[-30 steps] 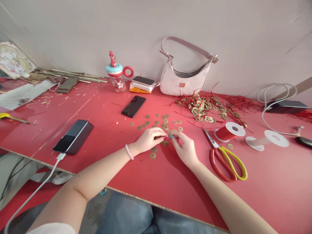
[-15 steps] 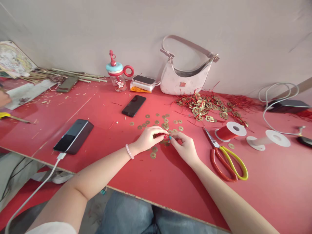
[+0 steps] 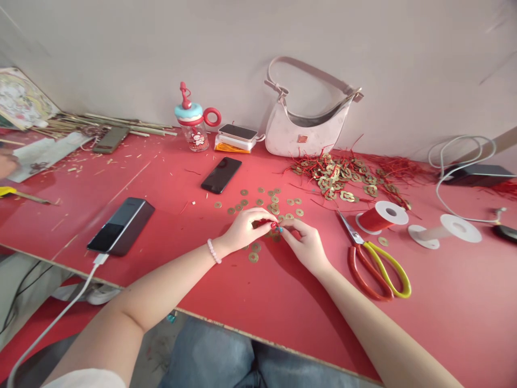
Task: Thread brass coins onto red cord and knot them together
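My left hand (image 3: pixel 247 229) and my right hand (image 3: pixel 306 243) meet fingertip to fingertip above loose brass coins (image 3: pixel 274 207) with holes in the middle. Both are closed in a pinch. What the fingertips hold is too small and too covered to make out; painted red and blue nails show there. A pink bead bracelet (image 3: pixel 214 251) circles my left wrist. To the right of my right hand lie scissors (image 3: pixel 367 258) with one red and one yellow handle, blades partly apart. Beyond them stands a spool of red cord (image 3: pixel 375 218).
Coins tied with red cord (image 3: pixel 343 175) are heaped before a pale handbag (image 3: pixel 307 132). A white spool (image 3: pixel 448 233) stands at right. Phones (image 3: pixel 221 175), a cup (image 3: pixel 196 132) and a charging device (image 3: pixel 121 226) with a cable stand left. Another person's hand (image 3: pixel 7 163) shows at the left edge.
My hands stay pinched together in nearly the same place, with only a slight shift of the fingertips. The other person's hand at the left edge has moved a little.
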A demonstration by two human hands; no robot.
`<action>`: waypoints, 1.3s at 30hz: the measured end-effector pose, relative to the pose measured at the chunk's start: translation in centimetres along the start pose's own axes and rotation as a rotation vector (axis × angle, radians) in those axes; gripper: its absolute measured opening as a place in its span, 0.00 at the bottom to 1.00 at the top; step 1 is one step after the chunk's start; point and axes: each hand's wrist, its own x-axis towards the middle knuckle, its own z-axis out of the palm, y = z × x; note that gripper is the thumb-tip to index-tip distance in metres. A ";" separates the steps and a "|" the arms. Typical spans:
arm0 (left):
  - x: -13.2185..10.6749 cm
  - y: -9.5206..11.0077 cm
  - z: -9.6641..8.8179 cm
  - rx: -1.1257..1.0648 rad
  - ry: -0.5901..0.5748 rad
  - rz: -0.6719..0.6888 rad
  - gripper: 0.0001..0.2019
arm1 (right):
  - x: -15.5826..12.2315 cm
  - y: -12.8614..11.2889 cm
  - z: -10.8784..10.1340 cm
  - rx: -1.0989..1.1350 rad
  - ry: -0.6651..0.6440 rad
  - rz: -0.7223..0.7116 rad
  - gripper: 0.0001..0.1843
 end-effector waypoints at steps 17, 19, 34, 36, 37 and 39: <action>-0.3 0.0 0.4 0.038 -0.223 0.007 0.06 | -0.1 0.0 -0.1 0.036 0.151 -0.174 0.01; -0.3 0.2 0.3 -0.010 -0.271 -0.028 0.06 | 0.0 0.1 0.0 0.125 0.200 -0.109 0.02; -0.2 -0.1 0.7 -0.424 -0.033 -0.191 0.06 | -0.1 -0.1 0.4 -0.225 -0.091 -0.274 0.05; -0.1 -0.3 0.7 -0.377 0.037 -0.232 0.07 | -0.2 -0.2 0.4 -0.276 -0.100 -0.359 0.08; -0.1 -0.5 0.7 -0.351 0.066 -0.248 0.07 | -0.3 -0.3 0.3 -0.285 -0.084 -0.383 0.09; 0.0 -0.7 0.6 -0.298 0.106 -0.277 0.09 | -0.3 -0.3 0.2 -0.269 -0.026 -0.383 0.10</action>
